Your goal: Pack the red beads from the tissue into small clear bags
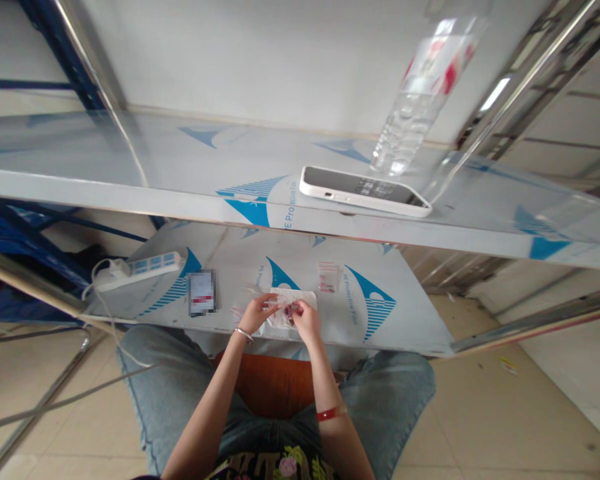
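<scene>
Bottle and phone sit on the upper shelf, likely parked out of reach's way, while below I see the right hand pinching a small dark-red piece over a white pad, perhaps steadying it, left hand close beside, grip unclear.

Two metal shelves carry everything, both covered in film with blue printed marks. The upper shelf bears a clear bottle and a white-cased phone (screen up, near the front edge). On the lower shelf lie a power strip, a blurred-out flat rectangle, a white tray and a small clear packet.
</scene>
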`<move>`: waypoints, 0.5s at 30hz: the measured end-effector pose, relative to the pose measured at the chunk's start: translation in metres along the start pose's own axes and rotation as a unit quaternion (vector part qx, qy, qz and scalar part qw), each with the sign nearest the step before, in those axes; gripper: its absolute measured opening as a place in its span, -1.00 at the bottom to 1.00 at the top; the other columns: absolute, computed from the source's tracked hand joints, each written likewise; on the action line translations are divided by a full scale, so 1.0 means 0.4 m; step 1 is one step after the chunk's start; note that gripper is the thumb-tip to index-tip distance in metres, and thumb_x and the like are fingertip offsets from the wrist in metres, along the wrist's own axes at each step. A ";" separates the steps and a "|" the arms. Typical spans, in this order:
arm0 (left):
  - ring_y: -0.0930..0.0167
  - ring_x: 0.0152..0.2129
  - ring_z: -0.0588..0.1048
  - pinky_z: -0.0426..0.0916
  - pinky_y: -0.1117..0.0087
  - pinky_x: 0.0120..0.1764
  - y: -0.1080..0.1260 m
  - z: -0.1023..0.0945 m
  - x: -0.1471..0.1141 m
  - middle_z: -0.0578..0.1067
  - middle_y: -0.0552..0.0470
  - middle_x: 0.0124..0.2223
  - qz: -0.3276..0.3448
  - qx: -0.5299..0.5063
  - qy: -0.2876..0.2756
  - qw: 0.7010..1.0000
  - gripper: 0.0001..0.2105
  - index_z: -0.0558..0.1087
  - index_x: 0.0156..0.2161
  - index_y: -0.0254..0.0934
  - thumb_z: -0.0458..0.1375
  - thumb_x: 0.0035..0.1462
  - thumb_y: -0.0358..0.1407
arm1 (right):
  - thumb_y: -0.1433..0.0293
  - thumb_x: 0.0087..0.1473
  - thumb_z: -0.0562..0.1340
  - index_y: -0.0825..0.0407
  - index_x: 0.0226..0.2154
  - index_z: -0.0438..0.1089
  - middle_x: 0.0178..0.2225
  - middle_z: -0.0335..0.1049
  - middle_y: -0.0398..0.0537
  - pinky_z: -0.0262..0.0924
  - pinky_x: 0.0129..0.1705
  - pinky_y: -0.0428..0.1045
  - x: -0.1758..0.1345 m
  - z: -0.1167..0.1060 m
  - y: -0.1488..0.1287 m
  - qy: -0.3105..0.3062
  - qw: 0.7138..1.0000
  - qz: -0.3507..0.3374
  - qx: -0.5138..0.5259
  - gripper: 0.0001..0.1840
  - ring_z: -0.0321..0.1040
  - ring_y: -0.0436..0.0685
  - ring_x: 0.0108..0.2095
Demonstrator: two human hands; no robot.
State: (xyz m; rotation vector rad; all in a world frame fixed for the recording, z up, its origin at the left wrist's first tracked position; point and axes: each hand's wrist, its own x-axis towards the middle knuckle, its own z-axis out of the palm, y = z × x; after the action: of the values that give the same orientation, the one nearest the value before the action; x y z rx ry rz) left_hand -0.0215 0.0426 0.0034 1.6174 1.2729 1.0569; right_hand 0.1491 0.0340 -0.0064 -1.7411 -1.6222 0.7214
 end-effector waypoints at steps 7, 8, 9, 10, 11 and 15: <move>0.30 -0.26 0.51 0.42 0.34 -0.24 -0.009 0.000 0.000 0.53 -0.14 -0.14 -0.002 0.008 0.000 1.000 -0.60 0.44 -0.13 -0.33 0.18 0.00 -0.08 | 0.38 -0.05 0.25 0.03 -0.34 0.45 -0.41 0.47 -0.07 0.09 -0.40 -0.10 -0.021 0.043 0.033 -0.081 0.991 0.048 -0.100 -0.86 0.40 0.10 -0.36; 0.30 -0.26 0.51 0.42 0.35 -0.24 -0.011 -0.001 0.000 0.53 -0.14 -0.14 -0.003 0.010 0.000 1.000 -0.60 0.44 -0.13 -0.33 0.18 0.00 -0.07 | 0.38 -0.04 0.24 0.03 -0.33 0.45 -0.42 0.47 -0.07 0.09 -0.41 -0.11 -0.021 0.047 0.036 -0.082 0.990 0.049 -0.101 -0.85 0.40 0.10 -0.36; 0.30 -0.26 0.51 0.42 0.35 -0.24 -0.013 -0.001 0.001 0.53 -0.14 -0.14 -0.003 0.013 0.000 1.000 -0.60 0.44 -0.13 -0.33 0.18 0.00 -0.07 | 0.38 -0.04 0.24 0.02 -0.33 0.45 -0.42 0.47 -0.07 0.08 -0.42 -0.11 -0.021 0.050 0.038 -0.079 0.990 0.052 -0.101 -0.85 0.40 0.11 -0.36; 0.31 -0.26 0.51 0.42 0.35 -0.24 -0.015 0.000 0.001 0.53 -0.14 -0.13 -0.003 0.016 0.000 1.000 -0.60 0.44 -0.13 -0.32 0.18 0.00 -0.07 | 0.38 -0.04 0.23 0.02 -0.33 0.45 -0.41 0.47 -0.06 0.08 -0.42 -0.10 -0.021 0.052 0.039 -0.075 0.990 0.055 -0.103 -0.84 0.40 0.12 -0.35; 0.31 -0.26 0.51 0.42 0.35 -0.24 -0.016 0.000 0.001 0.52 -0.13 -0.13 -0.001 0.019 -0.001 1.000 -0.60 0.44 -0.13 -0.32 0.17 0.00 -0.07 | 0.38 -0.04 0.23 0.02 -0.33 0.45 -0.41 0.48 -0.06 0.07 -0.42 -0.10 -0.021 0.054 0.040 -0.071 0.990 0.057 -0.104 -0.84 0.41 0.13 -0.35; 0.31 -0.25 0.51 0.41 0.34 -0.21 -0.021 0.001 0.000 0.52 -0.13 -0.12 0.001 0.017 -0.004 1.000 -0.61 0.44 -0.13 -0.31 0.17 0.00 -0.07 | 0.39 -0.05 0.23 0.00 -0.37 0.47 -0.40 0.48 -0.06 0.08 -0.42 -0.09 -0.024 0.058 0.037 -0.064 0.992 0.053 -0.099 -0.87 0.40 0.14 -0.35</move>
State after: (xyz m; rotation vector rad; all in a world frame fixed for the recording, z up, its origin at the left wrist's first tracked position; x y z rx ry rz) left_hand -0.0237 0.0440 -0.0044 1.6470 1.2899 1.0357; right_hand 0.1399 0.0261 -0.0330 -1.9699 -1.7471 0.7576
